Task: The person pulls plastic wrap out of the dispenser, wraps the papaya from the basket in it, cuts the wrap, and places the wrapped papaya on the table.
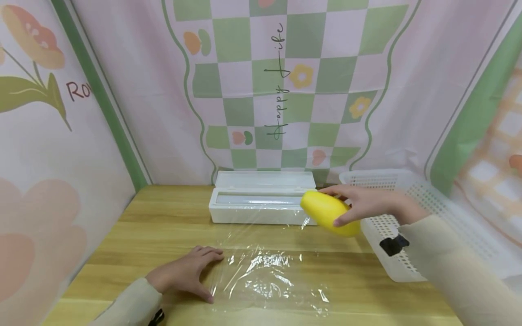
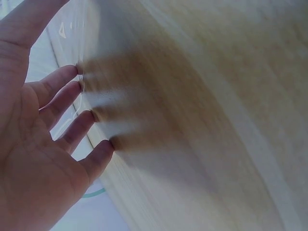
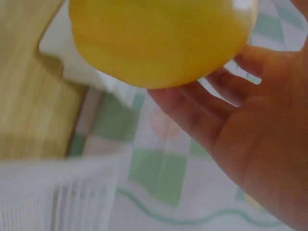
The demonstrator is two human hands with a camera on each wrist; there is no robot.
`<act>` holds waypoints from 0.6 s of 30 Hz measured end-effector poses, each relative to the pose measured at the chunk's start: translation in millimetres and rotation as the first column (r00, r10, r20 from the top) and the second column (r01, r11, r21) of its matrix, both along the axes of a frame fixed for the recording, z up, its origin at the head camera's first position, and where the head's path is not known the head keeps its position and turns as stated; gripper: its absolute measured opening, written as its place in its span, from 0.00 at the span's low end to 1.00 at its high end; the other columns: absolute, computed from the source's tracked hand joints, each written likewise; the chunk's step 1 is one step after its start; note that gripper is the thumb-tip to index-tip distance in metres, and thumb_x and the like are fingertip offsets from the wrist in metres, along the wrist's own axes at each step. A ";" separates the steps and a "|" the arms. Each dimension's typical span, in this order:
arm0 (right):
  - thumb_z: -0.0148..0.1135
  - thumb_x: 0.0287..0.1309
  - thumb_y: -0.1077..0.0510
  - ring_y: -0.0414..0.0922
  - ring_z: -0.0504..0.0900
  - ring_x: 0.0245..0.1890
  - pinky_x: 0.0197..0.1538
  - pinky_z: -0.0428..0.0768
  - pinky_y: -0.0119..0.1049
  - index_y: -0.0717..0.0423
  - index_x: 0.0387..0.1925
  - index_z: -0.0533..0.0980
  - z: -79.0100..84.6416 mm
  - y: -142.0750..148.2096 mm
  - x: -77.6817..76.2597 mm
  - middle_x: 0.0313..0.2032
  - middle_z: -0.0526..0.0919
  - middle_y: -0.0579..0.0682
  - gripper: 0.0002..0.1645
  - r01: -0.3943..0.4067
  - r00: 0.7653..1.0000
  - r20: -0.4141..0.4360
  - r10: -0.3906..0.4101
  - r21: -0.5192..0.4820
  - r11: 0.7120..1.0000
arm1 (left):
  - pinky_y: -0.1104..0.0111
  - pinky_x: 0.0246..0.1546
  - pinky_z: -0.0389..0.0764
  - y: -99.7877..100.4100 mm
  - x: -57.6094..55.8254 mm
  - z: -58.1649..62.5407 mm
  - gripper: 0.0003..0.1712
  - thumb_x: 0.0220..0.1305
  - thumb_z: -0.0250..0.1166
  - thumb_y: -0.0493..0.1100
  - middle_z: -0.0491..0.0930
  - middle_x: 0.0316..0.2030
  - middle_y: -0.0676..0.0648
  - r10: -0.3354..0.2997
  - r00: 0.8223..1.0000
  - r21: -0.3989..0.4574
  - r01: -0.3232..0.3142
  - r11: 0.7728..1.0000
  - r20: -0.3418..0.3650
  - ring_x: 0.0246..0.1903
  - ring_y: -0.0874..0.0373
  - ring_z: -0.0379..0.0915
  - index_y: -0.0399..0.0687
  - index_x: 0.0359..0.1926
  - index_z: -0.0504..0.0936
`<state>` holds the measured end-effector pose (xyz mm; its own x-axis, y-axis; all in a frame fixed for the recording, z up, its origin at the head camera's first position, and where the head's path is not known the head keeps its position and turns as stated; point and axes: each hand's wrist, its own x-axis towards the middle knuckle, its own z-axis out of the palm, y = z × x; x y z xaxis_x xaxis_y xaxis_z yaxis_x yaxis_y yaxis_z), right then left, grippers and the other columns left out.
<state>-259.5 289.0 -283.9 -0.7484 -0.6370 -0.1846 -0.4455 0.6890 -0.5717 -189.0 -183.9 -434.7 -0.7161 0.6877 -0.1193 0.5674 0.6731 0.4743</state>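
My right hand (image 1: pixel 367 203) grips a smooth, oblong yellow fruit-like object (image 1: pixel 328 213) from above, thumb on the near side and fingers on the far side. In the head view it overlaps the right end of a white cling film box (image 1: pixel 261 214). The right wrist view shows the fingers against the underside of the yellow body. A sheet of clear cling film (image 1: pixel 265 276) runs from the box toward me over the wooden table. My left hand (image 1: pixel 187 271) is at the sheet's left edge, its spread fingertips (image 2: pixel 103 149) touching down on the tabletop side.
A white perforated plastic basket (image 1: pixel 385 258) stands on the right, under my right forearm. The box's lid (image 1: pixel 265 179) is raised at the back, showing the film roll. Behind the table (image 1: pixel 163 208) hangs a green-and-white checked cloth (image 1: pixel 269 81); printed cloths flank both sides.
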 end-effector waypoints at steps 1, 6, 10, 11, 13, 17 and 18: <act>0.75 0.52 0.46 0.53 0.73 0.56 0.52 0.77 0.47 0.53 0.74 0.60 -2.4 -5.9 0.6 0.62 0.71 0.57 0.52 -0.015 1.000 0.007 0.015 -0.009 1.000 | 0.44 0.65 0.65 0.2 0.0 0.4 0.61 0.44 0.76 0.70 0.62 0.72 0.44 -0.001 1.000 0.003 0.001 1.000 -0.001 0.67 0.42 0.56 0.42 0.72 0.65; 0.75 0.52 0.47 0.53 0.72 0.57 0.54 0.76 0.48 0.52 0.73 0.62 -17.4 -34.5 1.6 0.61 0.71 0.55 0.50 -0.083 0.996 0.012 0.084 -0.042 0.996 | 0.42 0.65 0.64 1.0 -0.1 2.3 0.60 0.44 0.77 0.69 0.61 0.72 0.43 -0.005 1.000 0.007 0.005 1.000 0.001 0.68 0.40 0.55 0.41 0.71 0.66; 0.75 0.51 0.49 0.53 0.73 0.58 0.55 0.76 0.48 0.54 0.71 0.63 -30.9 -55.6 2.0 0.61 0.71 0.54 0.49 -0.141 0.990 0.001 0.142 -0.075 0.987 | 0.42 0.65 0.64 1.4 0.0 2.3 0.61 0.43 0.78 0.68 0.61 0.72 0.43 -0.003 1.000 0.002 0.003 1.000 -0.007 0.68 0.41 0.55 0.41 0.71 0.66; 0.75 0.51 0.49 0.52 0.73 0.57 0.55 0.76 0.48 0.55 0.71 0.63 -33.9 -60.4 2.6 0.61 0.72 0.54 0.49 -0.152 0.988 0.001 0.152 -0.081 0.985 | 0.42 0.65 0.65 1.5 0.2 2.0 0.61 0.43 0.78 0.68 0.62 0.72 0.43 -0.003 1.000 -0.001 0.003 1.000 -0.013 0.68 0.41 0.56 0.41 0.71 0.66; 0.75 0.51 0.49 0.51 0.73 0.57 0.56 0.76 0.47 0.54 0.71 0.63 -40.7 -69.5 3.1 0.61 0.72 0.52 0.49 -0.170 0.985 0.004 0.171 -0.092 0.981 | 0.42 0.65 0.65 1.6 0.4 1.3 0.61 0.43 0.78 0.68 0.62 0.72 0.43 -0.001 1.000 -0.006 0.001 1.000 -0.025 0.67 0.41 0.56 0.41 0.71 0.66; 0.74 0.51 0.49 0.48 0.73 0.57 0.58 0.75 0.47 0.52 0.70 0.63 -52.1 -85.3 4.6 0.61 0.72 0.49 0.48 -0.179 0.983 0.018 0.181 -0.109 0.978 | 0.42 0.65 0.65 1.7 1.0 0.4 0.60 0.42 0.79 0.67 0.62 0.71 0.43 0.002 0.999 -0.006 -0.002 1.000 -0.039 0.67 0.41 0.57 0.41 0.71 0.67; 0.74 0.50 0.49 0.47 0.73 0.58 0.59 0.75 0.47 0.52 0.70 0.63 -54.4 -88.8 4.9 0.61 0.72 0.48 0.47 -0.178 0.983 0.020 0.182 -0.112 0.978 | 0.42 0.65 0.65 1.6 1.0 0.2 0.60 0.42 0.79 0.66 0.62 0.71 0.42 0.003 0.999 -0.004 -0.003 1.000 -0.038 0.67 0.41 0.57 0.41 0.71 0.67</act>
<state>-254.6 200.2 -338.3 -0.6147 -0.7784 -0.1271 -0.5378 0.5315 -0.6544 -188.0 -182.3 -434.4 -0.7225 0.6849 -0.0943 0.5830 0.6768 0.4494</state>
